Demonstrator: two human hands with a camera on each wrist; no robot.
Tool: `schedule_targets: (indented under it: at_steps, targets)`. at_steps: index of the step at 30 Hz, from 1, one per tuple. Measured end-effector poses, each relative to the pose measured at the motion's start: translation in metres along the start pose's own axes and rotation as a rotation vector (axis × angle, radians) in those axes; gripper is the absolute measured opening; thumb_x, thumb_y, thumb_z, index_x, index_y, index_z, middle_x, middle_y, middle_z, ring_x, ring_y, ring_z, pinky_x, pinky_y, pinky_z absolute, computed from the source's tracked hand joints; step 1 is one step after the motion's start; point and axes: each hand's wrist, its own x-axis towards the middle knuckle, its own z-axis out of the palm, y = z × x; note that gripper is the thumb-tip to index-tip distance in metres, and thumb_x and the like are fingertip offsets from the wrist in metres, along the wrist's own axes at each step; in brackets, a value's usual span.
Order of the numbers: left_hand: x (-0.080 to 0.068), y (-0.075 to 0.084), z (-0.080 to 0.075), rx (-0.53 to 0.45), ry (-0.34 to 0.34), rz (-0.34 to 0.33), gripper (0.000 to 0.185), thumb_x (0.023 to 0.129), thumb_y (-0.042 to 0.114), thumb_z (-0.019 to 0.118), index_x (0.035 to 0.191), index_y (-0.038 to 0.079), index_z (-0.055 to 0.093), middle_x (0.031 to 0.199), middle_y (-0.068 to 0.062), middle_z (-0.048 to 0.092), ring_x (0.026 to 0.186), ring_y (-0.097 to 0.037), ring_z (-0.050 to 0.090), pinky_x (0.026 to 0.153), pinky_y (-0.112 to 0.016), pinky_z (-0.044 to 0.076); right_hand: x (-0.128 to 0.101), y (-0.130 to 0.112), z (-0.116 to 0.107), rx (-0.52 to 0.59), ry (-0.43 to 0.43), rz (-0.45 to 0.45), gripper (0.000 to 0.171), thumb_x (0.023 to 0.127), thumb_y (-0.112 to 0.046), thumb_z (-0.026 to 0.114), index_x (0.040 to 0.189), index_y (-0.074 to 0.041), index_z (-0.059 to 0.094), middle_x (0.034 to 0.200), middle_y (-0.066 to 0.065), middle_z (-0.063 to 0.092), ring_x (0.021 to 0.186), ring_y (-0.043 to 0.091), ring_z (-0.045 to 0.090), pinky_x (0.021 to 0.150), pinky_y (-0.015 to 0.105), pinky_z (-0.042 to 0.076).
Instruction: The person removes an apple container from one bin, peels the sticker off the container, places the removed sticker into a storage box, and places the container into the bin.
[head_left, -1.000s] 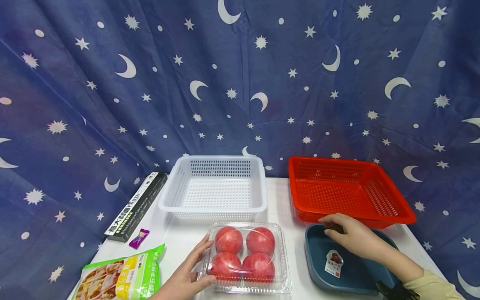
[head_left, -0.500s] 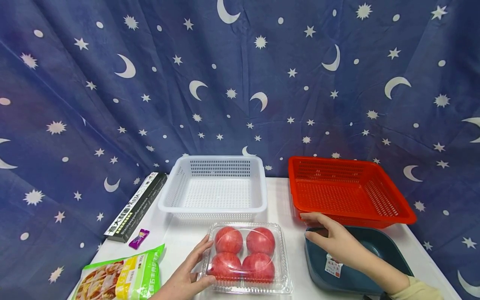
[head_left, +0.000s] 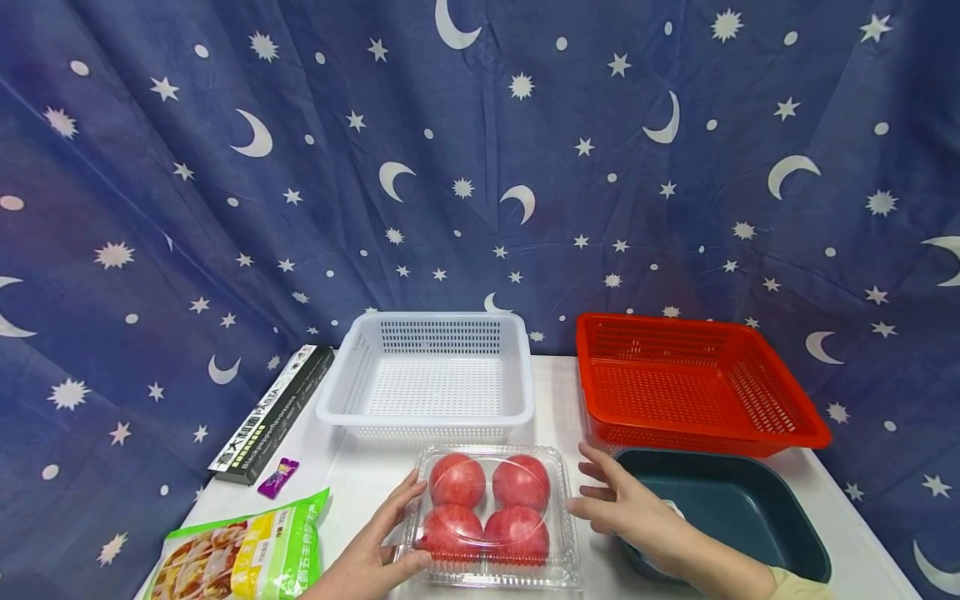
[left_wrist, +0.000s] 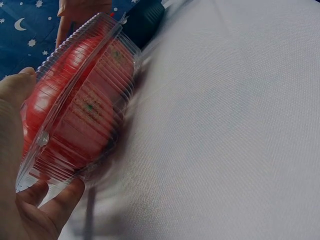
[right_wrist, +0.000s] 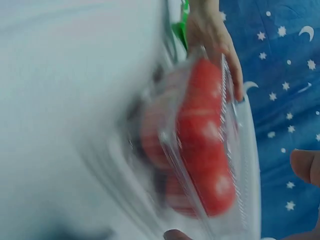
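A clear plastic clamshell box [head_left: 572, 550] of red apples [head_left: 517, 533] lies flat on the white table. My left hand [head_left: 367, 550] touches the box's left side, thumb by the near corner and fingers extended along the edge. Just off its right side hovers my right hand [head_left: 633, 512], fingers spread and holding nothing. In the left wrist view, the thumb and fingertips of the left hand [left_wrist: 30, 200] lie against the box [left_wrist: 85, 100]. The right wrist view is blurred, with the box [right_wrist: 200, 140] close in front of the right fingertips.
A dark blue tub [head_left: 750, 500] sits under the right forearm. Behind are a white basket [head_left: 435, 421] and a red basket [head_left: 705, 433]. At left lie a black pasta box [head_left: 273, 417], a purple packet [head_left: 278, 477] and a green food bag [head_left: 240, 550]. A starry curtain [head_left: 450, 208] hangs behind.
My right hand has moved left from over the blue tub to beside the apple box. The tub has shifted slightly to the right. My left hand and the box stay in place.
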Motion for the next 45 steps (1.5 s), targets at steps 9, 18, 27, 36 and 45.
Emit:
schedule_targets:
  at_steps: [9,18,27,36,45]
  targets:
    - [0.0,0.001,-0.001,0.003,-0.009,-0.007,0.076,0.096,0.02,0.073,0.16,0.025,0.031,0.171,-0.009,0.006,0.146,-0.057,0.02,0.102,-0.064,0.046,0.008,0.015,0.019,0.159,-0.027,0.112,0.101,0.088,-0.016,0.075,0.162,-0.005,0.007,0.155,0.039,0.023,0.128,0.052,0.044,0.086,0.062,0.056]
    - [-0.001,0.0,-0.001,0.02,-0.006,0.003,0.077,0.096,0.02,0.074,0.16,0.024,0.031,0.172,-0.007,0.007,0.145,-0.057,0.021,0.102,-0.059,0.049,0.012,0.024,0.031,0.197,-0.019,0.162,0.103,0.088,-0.022,0.078,0.161,-0.003,0.008,0.154,0.042,0.022,0.127,0.057,0.038,0.085,0.067,0.054]
    - [-0.002,-0.002,-0.001,0.019,-0.008,0.025,0.078,0.095,0.018,0.074,0.16,0.022,0.031,0.171,-0.009,0.007,0.145,-0.057,0.022,0.101,-0.061,0.048,0.015,0.029,0.036,0.23,-0.016,0.166,0.106,0.087,-0.021,0.078,0.162,-0.003,0.005,0.155,0.044,0.014,0.133,0.059,0.029,0.092,0.073,0.047]
    - [0.0,-0.002,-0.001,0.014,-0.021,0.011,0.077,0.096,0.019,0.073,0.16,0.024,0.03,0.171,-0.01,0.006,0.145,-0.058,0.02,0.1,-0.066,0.047,0.016,0.036,0.037,0.27,-0.077,0.132,0.11,0.088,-0.017,0.077,0.161,-0.004,-0.003,0.156,0.043,0.014,0.127,0.05,0.041,0.095,0.068,0.049]
    - [-0.001,-0.001,-0.001,0.018,-0.01,0.009,0.077,0.096,0.02,0.073,0.16,0.023,0.031,0.171,-0.009,0.007,0.145,-0.057,0.021,0.101,-0.066,0.046,0.018,0.038,0.04,0.283,-0.088,0.108,0.112,0.087,-0.014,0.078,0.161,-0.006,-0.005,0.154,0.04,0.024,0.125,0.044,0.045,0.095,0.067,0.048]
